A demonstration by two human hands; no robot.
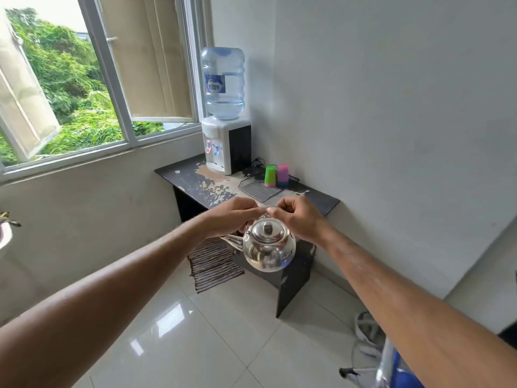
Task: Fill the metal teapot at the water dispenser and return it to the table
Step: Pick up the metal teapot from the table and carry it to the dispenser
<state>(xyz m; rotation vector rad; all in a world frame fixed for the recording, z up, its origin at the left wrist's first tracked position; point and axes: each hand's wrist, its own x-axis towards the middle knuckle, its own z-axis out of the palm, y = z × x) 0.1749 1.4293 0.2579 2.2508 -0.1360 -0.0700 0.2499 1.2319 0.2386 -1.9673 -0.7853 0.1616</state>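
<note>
The water dispenser [225, 147] stands at the counter's [193, 175] back, below the window [84, 88]. Two cups [276, 175] sit on a tray [258, 190] to its right. A mat [214, 264] lies on the floor beneath.

You cannot see the teapot's [268, 247] handle: your left hand [232, 217] and right hand [296, 217] close over it, and the left one also covers the base of the spout. The bottle label [214, 84] on the water dispenser [225, 147] reads blurred and mirrored. At the bottom right edge a blue and metal object [391, 365] is cut off, unidentifiable.
</note>
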